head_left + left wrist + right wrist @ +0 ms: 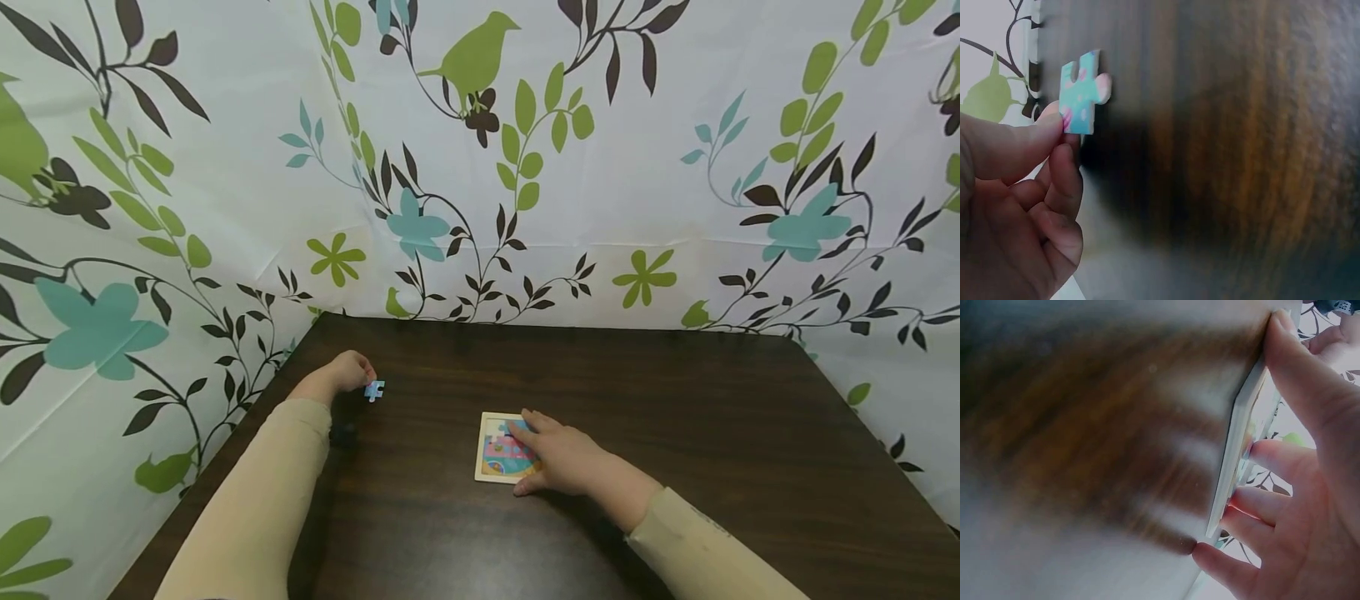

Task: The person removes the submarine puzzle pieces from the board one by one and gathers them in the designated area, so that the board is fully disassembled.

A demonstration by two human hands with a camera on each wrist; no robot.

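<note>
Between thumb and fingertips my left hand [348,372] pinches a jigsaw piece [374,390], near the left edge of the table. In the left wrist view the piece [1082,94] is light turquoise with pink patches and pale spots, its tab pointing right. My right hand [566,456] lies over the right side of a small square puzzle board [478,450] with a pale wooden frame and a colourful picture. Its thumb is at the near edge, and its spread fingers rest across the board. In the right wrist view, the board's edge [1230,456] shows beside the fingers.
Both hands work over a dark wood-grain table [420,517]. Behind it and along its sides hangs a white cloth [645,192] printed with leaves, flowers and birds.
</note>
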